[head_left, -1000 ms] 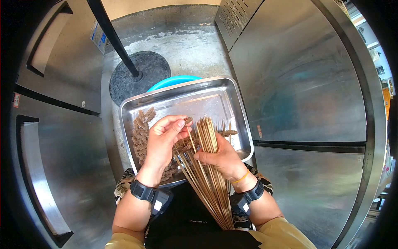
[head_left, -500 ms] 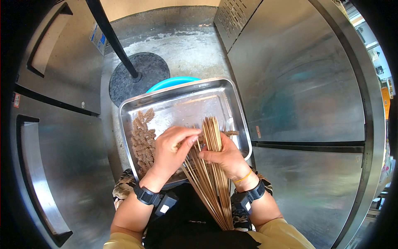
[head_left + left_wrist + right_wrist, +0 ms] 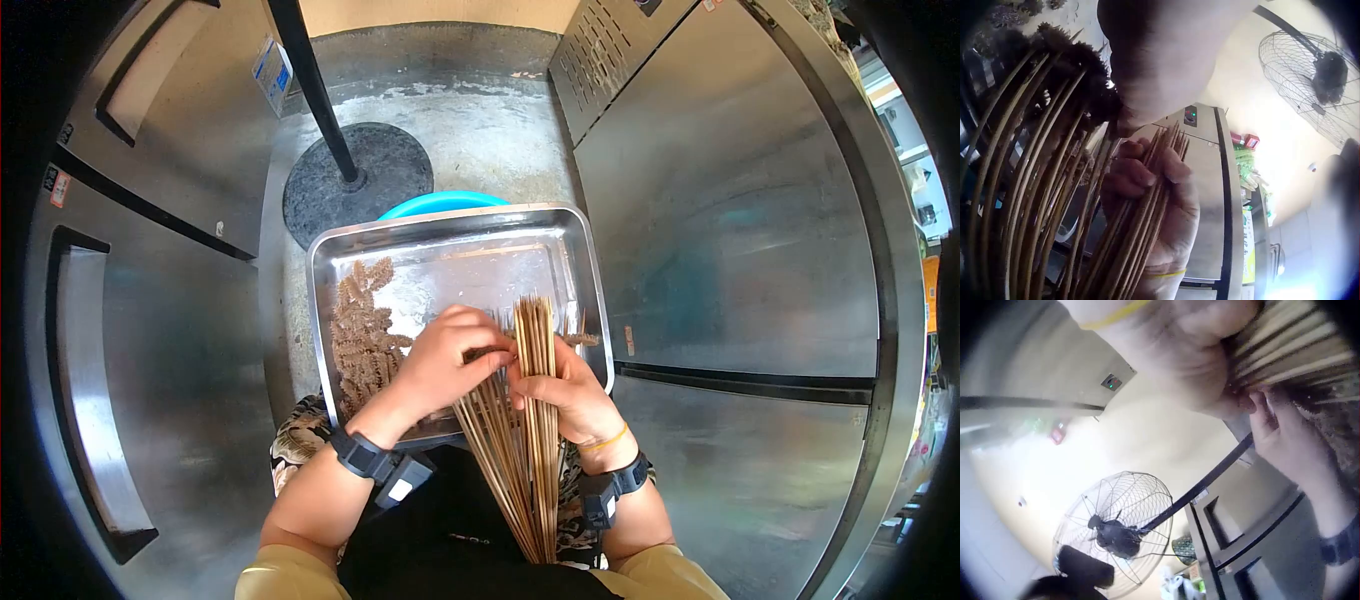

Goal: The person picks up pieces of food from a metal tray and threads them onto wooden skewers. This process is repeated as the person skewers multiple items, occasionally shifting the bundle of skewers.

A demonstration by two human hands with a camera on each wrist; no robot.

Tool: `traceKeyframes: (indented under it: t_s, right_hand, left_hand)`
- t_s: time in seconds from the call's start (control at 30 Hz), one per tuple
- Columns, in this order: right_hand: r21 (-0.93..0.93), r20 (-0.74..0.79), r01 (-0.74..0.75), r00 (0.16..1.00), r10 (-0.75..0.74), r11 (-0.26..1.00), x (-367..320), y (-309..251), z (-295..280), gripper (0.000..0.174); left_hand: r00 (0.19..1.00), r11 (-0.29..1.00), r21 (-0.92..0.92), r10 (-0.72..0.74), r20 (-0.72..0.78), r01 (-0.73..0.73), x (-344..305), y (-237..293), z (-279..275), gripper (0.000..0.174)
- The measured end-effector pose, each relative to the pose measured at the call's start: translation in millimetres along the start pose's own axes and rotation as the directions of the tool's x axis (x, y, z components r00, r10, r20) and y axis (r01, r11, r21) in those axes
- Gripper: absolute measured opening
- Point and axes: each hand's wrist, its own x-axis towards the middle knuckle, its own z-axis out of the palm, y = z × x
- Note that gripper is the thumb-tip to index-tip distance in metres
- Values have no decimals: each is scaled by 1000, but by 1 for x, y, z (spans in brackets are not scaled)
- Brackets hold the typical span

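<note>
In the head view my left hand [image 3: 448,355] curls its thumb and fingers on a brown, frilly piece [image 3: 480,352] over the skewers. The fingers largely hide that piece. Close beside it, my right hand [image 3: 578,398] grips an upright bundle of thin wooden skewers [image 3: 536,335], thumb across the front. More skewers [image 3: 488,430] fan out left of the bundle; the left wrist view shows dark, bumpy pieces [image 3: 1079,65] along their upper ends. A heap of similar brown pieces [image 3: 362,335] lies at the left of the metal tray [image 3: 450,222], below both hands.
Behind the tray, a blue basin [image 3: 445,203] shows its rim. Farther back stands a black round base [image 3: 395,180] with a pole. Steel cabinets [image 3: 730,200] flank both sides. A wire-caged fan [image 3: 1119,534] appears in the right wrist view.
My left hand has moved right and down from the skewer tips toward the right hand, with its fingers curled in. The right hand still holds the bundle. The head view has shifted slightly.
</note>
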Motion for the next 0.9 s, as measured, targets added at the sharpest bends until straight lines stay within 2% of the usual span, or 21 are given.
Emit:
traceKeyframes:
  t_s: [0.07,0.1,0.17,0.23,0.27,0.37,0.57,0.6,0.7,0.9]
  right_hand:
    - [9,-25,-15,1000,15,1000,0,-3,2,41]
    - [1,-44,-18,999,18,1000,0,-3,4,39]
    - [-10,-50,-25,998,24,1000,0,-3,4,37]
    - [-21,-26,-30,999,29,999,0,-3,3,35]
    - [-6,-32,-25,999,25,1000,0,-2,3,33]
    - [-26,-44,-26,999,24,999,-2,-4,4,32]
    - [-38,-11,3,1000,-3,999,-5,-2,-5,29]
    - [-54,-48,-24,999,21,998,-6,-3,-4,28]
    - [-76,-41,-20,999,17,997,-7,-4,-5,29]
    - [-95,-92,-7,996,-1,995,-4,-1,-2,33]
  left_hand:
    - [980,947,-269,-194,-36,178,1,5,-8,20]
    - [965,897,-390,-252,-72,206,2,-2,-11,27]
    - [921,952,-187,-284,-265,240,8,-9,-25,28]
    - [872,916,212,-222,-437,340,8,-31,-36,29]
    - [876,832,415,-161,-454,368,6,-37,-39,35]
    - [882,633,629,-205,-425,451,-1,-61,-38,38]
    - [904,623,656,-269,-332,426,2,-57,-29,28]
    - [907,625,657,-278,-317,421,3,-56,-28,26]
    - [898,672,595,-332,-290,441,4,-54,-28,20]
    - [897,631,638,-329,-295,442,3,-53,-28,18]
